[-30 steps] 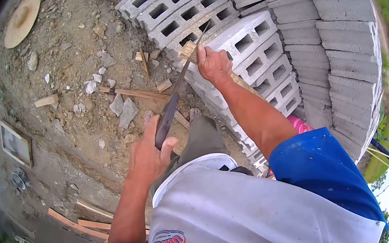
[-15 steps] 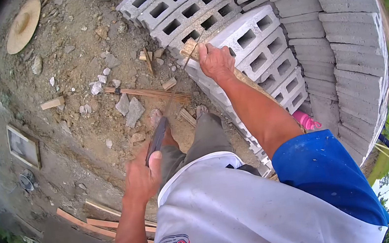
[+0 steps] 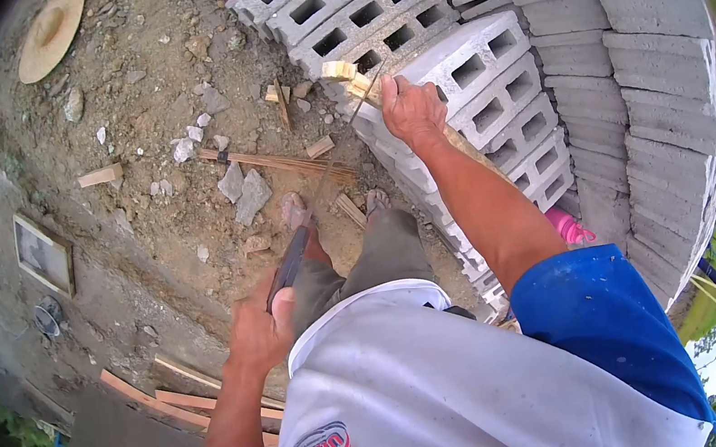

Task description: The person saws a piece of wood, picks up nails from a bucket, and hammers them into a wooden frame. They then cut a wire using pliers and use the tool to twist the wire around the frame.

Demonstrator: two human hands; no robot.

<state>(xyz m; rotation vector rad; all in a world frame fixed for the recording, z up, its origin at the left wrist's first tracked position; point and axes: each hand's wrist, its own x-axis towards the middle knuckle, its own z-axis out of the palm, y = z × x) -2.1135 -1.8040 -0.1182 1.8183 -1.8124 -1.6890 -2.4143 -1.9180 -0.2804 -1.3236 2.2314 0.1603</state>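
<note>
My left hand (image 3: pixel 261 328) is wrapped round the dark handle of a handsaw (image 3: pixel 292 260). Its thin blade runs up and away to the wooden strip (image 3: pixel 359 87), crossing it just beyond my right hand. With fingers closed, my right hand (image 3: pixel 413 110) presses that strip down on the stacked concrete blocks (image 3: pixel 483 69). Part of the strip lies hidden beneath my right forearm. At its far end, a short wood offcut (image 3: pixel 339 70) sits at a different angle, its pale face showing.
More grey blocks (image 3: pixel 664 89) rise in a stack to the right, with a pink item (image 3: pixel 567 226) beside them. Wood strips (image 3: pixel 276 164), stones (image 3: pixel 252 194) and offcuts lie around my feet. Further left are a straw hat (image 3: pixel 52 33), a framed screen (image 3: pixel 43 254) and a bucket (image 3: pixel 48 316).
The wood's end piece has tipped away from the strip, and a gap now shows there. My left hand with the handsaw has shifted only slightly. The view has moved a little.
</note>
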